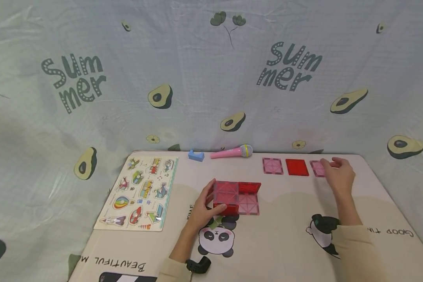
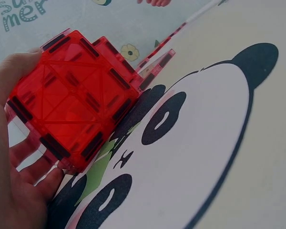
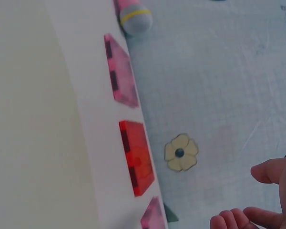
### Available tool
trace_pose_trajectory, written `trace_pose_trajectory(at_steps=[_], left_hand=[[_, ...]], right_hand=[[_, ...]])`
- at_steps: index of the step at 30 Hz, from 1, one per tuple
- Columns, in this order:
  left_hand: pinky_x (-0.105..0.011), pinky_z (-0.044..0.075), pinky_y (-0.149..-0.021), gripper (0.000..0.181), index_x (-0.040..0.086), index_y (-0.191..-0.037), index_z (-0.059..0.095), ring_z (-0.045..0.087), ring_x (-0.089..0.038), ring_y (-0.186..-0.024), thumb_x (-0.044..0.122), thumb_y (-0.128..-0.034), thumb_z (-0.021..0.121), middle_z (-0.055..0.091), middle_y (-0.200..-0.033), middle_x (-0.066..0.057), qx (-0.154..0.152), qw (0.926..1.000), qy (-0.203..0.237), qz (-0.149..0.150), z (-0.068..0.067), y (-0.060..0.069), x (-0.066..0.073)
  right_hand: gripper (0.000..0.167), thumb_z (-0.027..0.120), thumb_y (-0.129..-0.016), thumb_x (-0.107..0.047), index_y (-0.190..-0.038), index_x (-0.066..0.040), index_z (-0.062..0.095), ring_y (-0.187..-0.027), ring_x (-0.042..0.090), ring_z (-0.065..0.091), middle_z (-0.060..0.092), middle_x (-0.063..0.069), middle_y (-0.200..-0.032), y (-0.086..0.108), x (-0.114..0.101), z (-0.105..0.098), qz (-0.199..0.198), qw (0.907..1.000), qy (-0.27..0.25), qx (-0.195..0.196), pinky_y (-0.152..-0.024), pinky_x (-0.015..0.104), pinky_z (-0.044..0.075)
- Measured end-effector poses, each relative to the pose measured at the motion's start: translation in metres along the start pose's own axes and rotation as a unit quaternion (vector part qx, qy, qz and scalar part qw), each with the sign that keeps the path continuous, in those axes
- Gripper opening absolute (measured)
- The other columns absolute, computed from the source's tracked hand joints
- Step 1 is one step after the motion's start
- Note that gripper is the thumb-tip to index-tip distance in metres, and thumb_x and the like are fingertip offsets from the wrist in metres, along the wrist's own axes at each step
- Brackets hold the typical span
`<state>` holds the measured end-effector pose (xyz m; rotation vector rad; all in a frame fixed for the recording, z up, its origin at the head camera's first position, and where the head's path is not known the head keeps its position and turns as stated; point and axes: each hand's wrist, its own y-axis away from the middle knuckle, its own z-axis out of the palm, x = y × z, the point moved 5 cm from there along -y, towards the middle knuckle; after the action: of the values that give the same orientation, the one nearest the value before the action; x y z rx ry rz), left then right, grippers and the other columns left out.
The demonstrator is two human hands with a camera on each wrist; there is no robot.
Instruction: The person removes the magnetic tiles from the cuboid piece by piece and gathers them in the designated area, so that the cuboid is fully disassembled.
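A box of pink and red translucent magnetic tiles [image 1: 226,192] stands mid-table. Attached on its right are a flat pink tile [image 1: 248,205] and a leaning red tile [image 1: 249,187]. My left hand [image 1: 201,211] grips the box from the left, thumb at the front, as the left wrist view shows with the red side [image 2: 74,100]. At the back right lie a pink tile [image 1: 272,166], a red tile [image 1: 297,167] and another pink tile [image 1: 317,169], partly covered by my right hand [image 1: 339,176]. In the right wrist view that hand's thumb and fingers [image 3: 267,219] are apart with nothing between them.
A picture puzzle board [image 1: 137,194] lies on the left of the table. Along the back edge are a blue block-like piece [image 1: 196,156] and a pink toy microphone [image 1: 231,151]. A printed cloth [image 1: 197,78] hangs right behind. A black curved object [image 1: 199,265] is by the left wrist.
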<state>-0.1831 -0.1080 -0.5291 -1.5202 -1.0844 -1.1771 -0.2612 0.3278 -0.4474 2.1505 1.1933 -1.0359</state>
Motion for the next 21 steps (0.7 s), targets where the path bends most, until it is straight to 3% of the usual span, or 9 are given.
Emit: trace_pose_trajectory(at_steps=[7, 15, 21], left_hand=[[-0.050, 0.042, -0.115, 0.087, 0.024, -0.159, 0.028, 0.040, -0.034, -0.146, 0.024, -0.0856, 0.075, 0.036, -0.161, -0.007, 0.004, 1.0000, -0.004, -0.003, 0.000, 0.000, 0.000], [-0.050, 0.042, -0.115, 0.088, 0.025, -0.159, 0.027, 0.040, -0.034, -0.146, 0.033, -0.0861, 0.075, 0.037, -0.161, -0.005, 0.009, 0.9997, -0.019, -0.007, 0.000, 0.000, -0.002], [-0.050, 0.043, -0.114, 0.087, 0.026, -0.159, 0.027, 0.040, -0.035, -0.146, 0.030, -0.0862, 0.075, 0.036, -0.161, -0.006, 0.008, 0.9998, -0.015, -0.005, 0.000, 0.000, -0.002]], right_hand=[[0.069, 0.052, -0.098, -0.052, -0.151, -0.009, 0.040, -0.122, 0.031, 0.056, 0.055, 0.019, -0.141, 0.018, -0.015, 0.007, -0.035, 0.9993, -0.015, -0.008, -0.068, 0.006, 0.044], [0.064, 0.054, -0.098, -0.047, -0.148, -0.007, 0.044, -0.121, 0.035, 0.056, 0.058, 0.020, -0.139, 0.038, -0.027, 0.016, -0.090, 0.9957, -0.013, -0.019, -0.071, 0.006, 0.040], [0.060, 0.057, -0.099, -0.041, -0.145, -0.005, 0.047, -0.120, 0.035, 0.056, 0.057, 0.020, -0.138, 0.051, -0.033, 0.026, -0.135, 0.9901, -0.020, -0.034, -0.072, 0.000, 0.037]])
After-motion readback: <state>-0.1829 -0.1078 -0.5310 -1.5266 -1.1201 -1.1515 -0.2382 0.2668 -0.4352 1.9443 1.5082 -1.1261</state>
